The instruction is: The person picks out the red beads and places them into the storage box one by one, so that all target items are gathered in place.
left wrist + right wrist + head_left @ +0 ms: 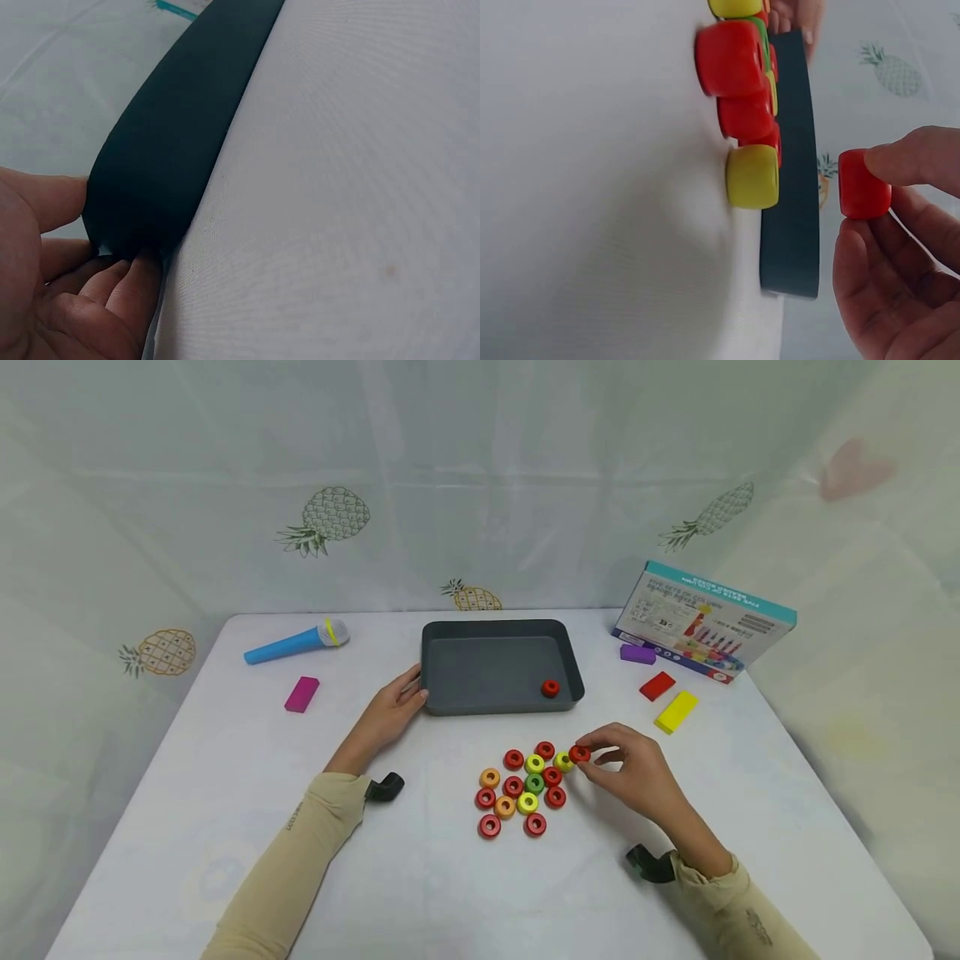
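Between thumb and fingers my right hand (630,768) pinches a red bead (580,754) with a hole, raised over the right edge of a loose group of beads. In the right wrist view the held red bead (864,184) shows as a rounded barrel. Beside it on the table lie several red beads (513,760), yellow beads (528,802), orange beads (506,807) and a green bead (534,784). My left hand (390,710) grips the near left corner of a dark grey tray (487,707), its fingers curled against the wall. One red bead (551,688) sits inside the tray, near its right front corner.
At the back left lie a blue toy microphone (292,643) and a magenta block (302,694). To the right are a purple block (637,653), a red block (657,686) and a yellow block (677,712), before a leaning printed box (697,618). A patterned curtain (480,485) hangs behind.
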Demonstrator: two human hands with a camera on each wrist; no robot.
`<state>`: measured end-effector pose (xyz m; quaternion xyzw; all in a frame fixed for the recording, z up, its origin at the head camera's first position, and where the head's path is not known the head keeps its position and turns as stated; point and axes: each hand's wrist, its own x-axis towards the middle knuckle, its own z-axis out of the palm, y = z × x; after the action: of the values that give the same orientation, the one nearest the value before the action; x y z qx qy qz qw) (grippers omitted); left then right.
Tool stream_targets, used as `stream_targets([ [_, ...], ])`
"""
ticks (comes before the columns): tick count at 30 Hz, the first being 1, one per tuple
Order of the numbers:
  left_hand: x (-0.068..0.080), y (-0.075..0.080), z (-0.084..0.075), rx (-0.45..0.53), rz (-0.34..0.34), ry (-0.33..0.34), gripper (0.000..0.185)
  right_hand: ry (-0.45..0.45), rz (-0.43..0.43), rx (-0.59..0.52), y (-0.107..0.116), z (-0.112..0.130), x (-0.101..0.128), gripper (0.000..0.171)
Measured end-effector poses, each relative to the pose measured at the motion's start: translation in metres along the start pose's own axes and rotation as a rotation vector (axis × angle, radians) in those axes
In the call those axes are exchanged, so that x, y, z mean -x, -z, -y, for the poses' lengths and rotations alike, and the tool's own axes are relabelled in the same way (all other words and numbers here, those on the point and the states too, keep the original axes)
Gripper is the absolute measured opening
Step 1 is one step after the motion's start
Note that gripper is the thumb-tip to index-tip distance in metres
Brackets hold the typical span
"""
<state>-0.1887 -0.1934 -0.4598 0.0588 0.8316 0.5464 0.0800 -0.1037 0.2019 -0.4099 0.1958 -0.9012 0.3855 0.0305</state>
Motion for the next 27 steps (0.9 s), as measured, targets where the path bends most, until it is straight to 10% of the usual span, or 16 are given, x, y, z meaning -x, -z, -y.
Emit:
stream_targets([
  [27,0.001,-0.001,0.001,-0.012,-0.001,-0.002,0.064,-0.064,0.000,-0.042,-0.002,-0.019,-0.052,0.025],
])
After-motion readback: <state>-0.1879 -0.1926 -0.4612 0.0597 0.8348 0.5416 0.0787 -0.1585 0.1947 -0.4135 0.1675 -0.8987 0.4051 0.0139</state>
